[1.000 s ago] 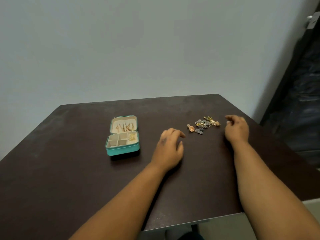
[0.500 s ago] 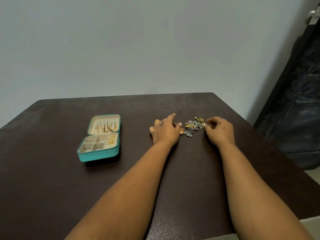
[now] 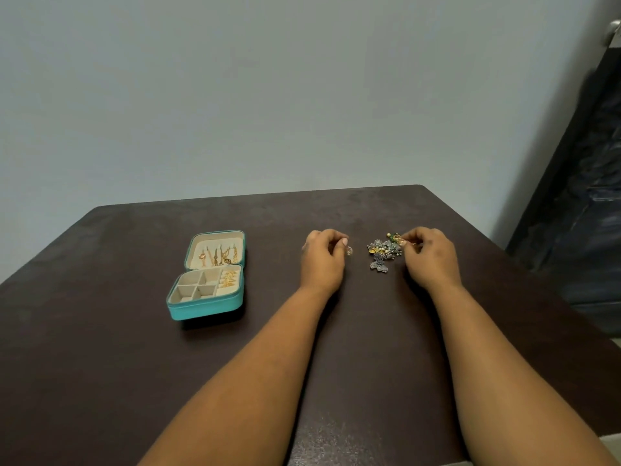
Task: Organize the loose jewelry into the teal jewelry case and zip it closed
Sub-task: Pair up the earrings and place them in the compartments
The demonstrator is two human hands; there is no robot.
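1. The teal jewelry case lies open on the dark bench, left of both hands and well apart from them. The lid pocket carries gold pieces; of the compartments in the base, only the right-hand section shows gold items, the others look bare.

2. The loose jewelry pile sits on the bench between the two hands, nearer the right one.

3. Left hand: grip clenched in a pinch on a small gold piece at the fingertips. Half a second ago this hand was at the left edge of the pile; it now stands clear of it, with the piece drawn out of the heap.

4. Right hand: fingers curled at the upper right edge of the pile, pinching a gold item that is touching the heap. A second ago this hand lay beside the pile with nothing evidently taken.

5. Judgement: sorting is at an early stage. Most of the pile remains outside the case and the zip is not yet closed.

6. Judgement: the left hand's piece appears ready for transfer to a free compartment. The pile looks tangled; lifting the right-hand item may drag neighbouring pieces along.
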